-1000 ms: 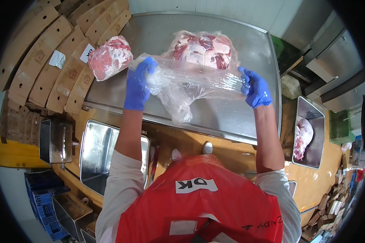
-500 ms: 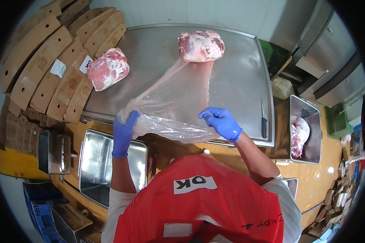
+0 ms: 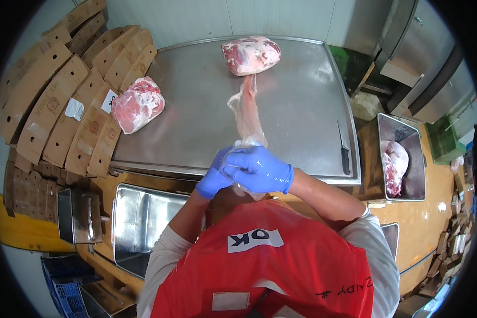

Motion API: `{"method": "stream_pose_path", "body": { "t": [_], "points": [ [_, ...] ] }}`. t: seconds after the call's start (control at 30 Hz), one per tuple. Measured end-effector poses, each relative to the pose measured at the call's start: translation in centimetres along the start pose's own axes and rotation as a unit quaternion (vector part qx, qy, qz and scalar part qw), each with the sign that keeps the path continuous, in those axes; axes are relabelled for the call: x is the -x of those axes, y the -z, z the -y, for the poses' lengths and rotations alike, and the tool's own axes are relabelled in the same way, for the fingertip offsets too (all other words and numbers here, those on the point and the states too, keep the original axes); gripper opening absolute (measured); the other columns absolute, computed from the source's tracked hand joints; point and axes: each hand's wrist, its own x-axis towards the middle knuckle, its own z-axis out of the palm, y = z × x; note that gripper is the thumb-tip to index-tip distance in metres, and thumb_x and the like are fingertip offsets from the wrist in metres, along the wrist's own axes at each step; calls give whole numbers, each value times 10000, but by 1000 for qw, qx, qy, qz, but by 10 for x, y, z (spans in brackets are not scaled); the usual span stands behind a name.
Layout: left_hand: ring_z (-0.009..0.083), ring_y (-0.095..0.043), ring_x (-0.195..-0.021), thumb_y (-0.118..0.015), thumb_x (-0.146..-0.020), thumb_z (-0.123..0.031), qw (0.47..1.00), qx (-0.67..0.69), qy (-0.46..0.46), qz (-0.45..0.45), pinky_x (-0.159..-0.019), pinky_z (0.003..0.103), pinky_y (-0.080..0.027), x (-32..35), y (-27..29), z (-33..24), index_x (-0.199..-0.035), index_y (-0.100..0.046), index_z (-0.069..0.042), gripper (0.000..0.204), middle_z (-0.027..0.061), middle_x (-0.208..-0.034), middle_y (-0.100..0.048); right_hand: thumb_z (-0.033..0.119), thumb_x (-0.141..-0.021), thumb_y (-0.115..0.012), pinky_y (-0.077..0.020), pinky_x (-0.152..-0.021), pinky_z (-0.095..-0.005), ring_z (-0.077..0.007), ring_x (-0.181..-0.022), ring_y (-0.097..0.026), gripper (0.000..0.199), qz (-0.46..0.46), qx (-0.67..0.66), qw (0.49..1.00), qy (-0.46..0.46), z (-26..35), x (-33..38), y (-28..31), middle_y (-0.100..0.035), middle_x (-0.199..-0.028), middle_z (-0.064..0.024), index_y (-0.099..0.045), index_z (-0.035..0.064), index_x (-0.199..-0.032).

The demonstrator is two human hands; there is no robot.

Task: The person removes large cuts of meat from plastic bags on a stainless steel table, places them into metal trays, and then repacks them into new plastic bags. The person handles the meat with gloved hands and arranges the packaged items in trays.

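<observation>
1. Head view: red apron [image 3: 302,265] bears a white label [image 3: 254,240] in large black letters, upside down as seen; black handwriting runs near its right side, plus a blank white patch [image 3: 230,301] lower down.
2. Cardboard boxes [image 3: 47,135] lean in a row at left, several of them, overlapping too much for a sure count. Printed lettering and small emblems on their sides. One white card [image 3: 108,100] with bold black letters; one plain pale patch [image 3: 74,109].
3. Hands, two, both blue-gloved, together at the near edge of the steel table [image 3: 297,116]. Right hand [image 3: 262,168] lies over the left hand [image 3: 213,174].
4. Right fingers bent and pressed together on bunched plastic wrap [image 3: 250,114]. Left fingers mostly covered by the right hand; cannot tell how they close.
5. Wrap: one, clear, drawn narrow, running from the hands to the near side of a meat block [image 3: 250,55] at the table's far edge.
6. Meat on table: two pieces, that block and another cut [image 3: 139,106] beside the boxes. More meat [image 3: 395,167] in the metal bin [image 3: 414,180] at right.
7. Knife [image 3: 344,151]: one, dark handle, lying near the table's right edge.
</observation>
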Motion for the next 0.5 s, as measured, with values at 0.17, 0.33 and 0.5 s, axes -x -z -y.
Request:
{"method": "stream_pose_path", "body": {
  "t": [0.17,0.33,0.5],
  "points": [
    [181,-602,-1147,-686,-873,-169,979,134,30,-152,-1016,341,-468,5,10,9,-1282,-575,32,469,112,-1211,-649,199,-822,-727,-495,-907,-436,-369,-1022,-599,368,-30,27,998,-47,-18,29,24,-608,-1095,-168,-626,61,-1148],
    [212,-587,-1182,-642,-924,-231,967,162,-6,-197,-1041,364,-458,37,38,-38,-1341,-523,38,510,134,-1270,-616,408,-717,-834,-352,-1131,-494,-399,-1344,-438,970,-84,108,988,-71,-49,27,23,-468,-1446,-229,-377,67,-1502],
    [201,-586,-1173,-612,-949,-190,961,94,-53,-256,-1014,359,-472,49,57,-58,-1340,-506,9,451,124,-1291,-594,474,-729,-814,-330,-1151,-507,-407,-1400,-393,1028,88,98,984,-123,-106,9,-23,-426,-1514,-231,-328,74,-1542]
  ]
}}
